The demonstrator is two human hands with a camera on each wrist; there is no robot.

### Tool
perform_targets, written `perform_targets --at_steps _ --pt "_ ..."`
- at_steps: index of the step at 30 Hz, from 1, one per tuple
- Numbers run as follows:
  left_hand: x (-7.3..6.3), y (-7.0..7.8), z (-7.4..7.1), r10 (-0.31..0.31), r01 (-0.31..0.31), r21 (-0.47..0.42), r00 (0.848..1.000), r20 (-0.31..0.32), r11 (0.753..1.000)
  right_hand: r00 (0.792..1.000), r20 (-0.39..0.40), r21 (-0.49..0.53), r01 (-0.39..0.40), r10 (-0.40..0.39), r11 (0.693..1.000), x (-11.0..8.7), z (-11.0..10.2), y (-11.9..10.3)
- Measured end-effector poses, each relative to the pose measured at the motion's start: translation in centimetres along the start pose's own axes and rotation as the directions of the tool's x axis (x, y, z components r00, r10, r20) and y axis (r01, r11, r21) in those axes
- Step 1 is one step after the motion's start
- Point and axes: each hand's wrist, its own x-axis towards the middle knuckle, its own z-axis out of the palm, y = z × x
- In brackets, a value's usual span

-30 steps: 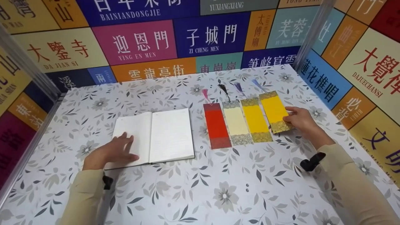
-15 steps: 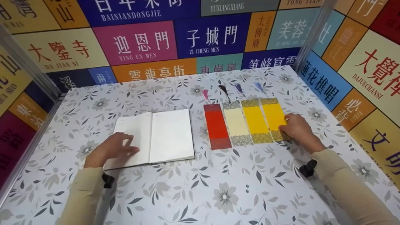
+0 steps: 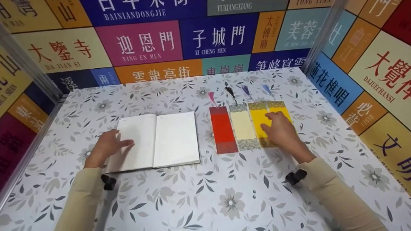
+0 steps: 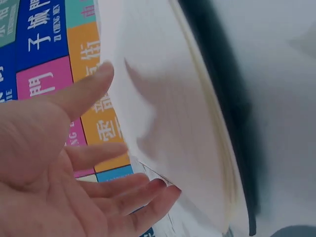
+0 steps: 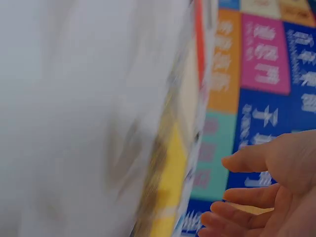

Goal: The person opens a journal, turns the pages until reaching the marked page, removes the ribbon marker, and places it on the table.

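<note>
An open notebook [image 3: 176, 139] with white pages lies flat on the table. At its left page edge is my left hand [image 3: 104, 147], thumb and fingers spread; in the left wrist view the hand [image 4: 74, 168] holds nothing beside the page [image 4: 173, 113]. Four-sided paper bookmarks stand in a row on the right: a red one [image 3: 223, 128], a cream one [image 3: 243, 125] and two yellow ones, the inner [image 3: 257, 115] and the outer [image 3: 277, 107]. My right hand [image 3: 284, 133] hovers over the yellow pair, fingers apart and holding nothing, partly hiding both.
Tassels lie above the bookmarks: pink [image 3: 211, 97], black [image 3: 230, 92], purple [image 3: 246, 92] and light blue [image 3: 266, 90]. A floral cloth [image 3: 179, 199] covers the table. Panels with printed lettering [image 3: 138, 41] rise behind and on both sides.
The outer yellow bookmark has come down flat beside the other yellow one, and my right hand has let it go and moved left. My left hand has drawn back leftward across the page.
</note>
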Motion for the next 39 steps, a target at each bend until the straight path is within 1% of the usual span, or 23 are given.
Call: perform_targets --at_steps 3,6,9,13,15,16,18,20,21,22,25,29,31,34,37,39 --pt "0.2 -0.1 -0.8 -0.032 0.031 -0.028 0.999 -0.019 0.999 0.997 0.011 0.107 0.080 -0.082 0.991 -0.6 0.9 -2.8" --pt "0.3 -0.2 -1.3 -0.059 0.057 -0.054 0.998 -0.034 0.997 0.990 0.032 0.198 0.130 -0.138 0.972 -1.0 1.8 -5.3" --pt "0.2 -0.3 -1.7 -0.080 0.077 -0.073 0.996 -0.037 0.994 0.985 0.058 0.266 0.143 -0.164 0.953 -1.3 2.9 -7.5" --pt "-0.2 -0.5 -2.2 -0.094 0.091 -0.085 0.995 -0.036 0.992 0.977 0.106 0.307 0.144 -0.184 0.941 -1.5 5.1 -10.0" --pt "-0.5 -0.5 -2.5 -0.093 0.089 -0.098 0.995 -0.042 0.991 0.969 0.166 0.342 0.117 -0.182 0.932 -1.6 6.4 -11.1" --pt "-0.6 -0.5 -2.6 -0.089 0.083 -0.109 0.995 -0.045 0.991 0.962 0.206 0.367 0.094 -0.179 0.925 -1.6 7.0 -11.6" --pt "-0.9 -0.2 -2.8 -0.078 0.069 -0.130 0.995 -0.060 0.989 0.942 0.290 0.423 0.030 -0.167 0.906 -1.6 8.2 -12.5" --pt "-1.2 0.1 -2.9 -0.054 0.042 -0.144 0.996 -0.077 0.989 0.918 0.365 0.474 -0.039 -0.156 0.880 -1.7 9.2 -13.2" --pt "-1.3 0.3 -3.0 -0.040 0.026 -0.150 0.996 -0.086 0.988 0.908 0.391 0.489 -0.064 -0.153 0.870 -1.7 9.7 -13.5" --pt "-1.5 0.6 -3.1 -0.023 0.009 -0.155 0.995 -0.092 0.988 0.902 0.405 0.500 -0.081 -0.150 0.862 -1.7 10.1 -13.7" --pt "-1.8 1.2 -3.5 0.025 -0.042 -0.159 0.993 -0.111 0.986 0.900 0.417 0.515 -0.119 -0.127 0.849 -1.7 11.0 -14.2" --pt "-2.2 2.3 -4.1 0.057 -0.080 -0.200 0.991 -0.118 0.977 0.917 0.386 0.521 -0.129 -0.099 0.844 -1.7 11.8 -14.3" --pt "-2.5 3.1 -4.2 0.064 -0.090 -0.238 0.991 -0.114 0.967 0.924 0.371 0.521 -0.126 -0.092 0.844 -1.7 12.1 -14.3" --pt "-2.8 4.3 -4.0 0.084 -0.114 -0.322 0.991 -0.105 0.940 0.930 0.356 0.522 -0.114 -0.094 0.846 -1.7 12.3 -14.2" --pt "-3.1 5.5 -3.2 0.128 -0.164 -0.409 0.985 -0.115 0.897 0.928 0.360 0.522 -0.111 -0.100 0.846 -1.7 12.4 -14.1" --pt "-3.2 6.3 -2.3 0.169 -0.212 -0.470 0.977 -0.133 0.857 0.927 0.363 0.521 -0.113 -0.100 0.846 -1.7 12.4 -14.0"
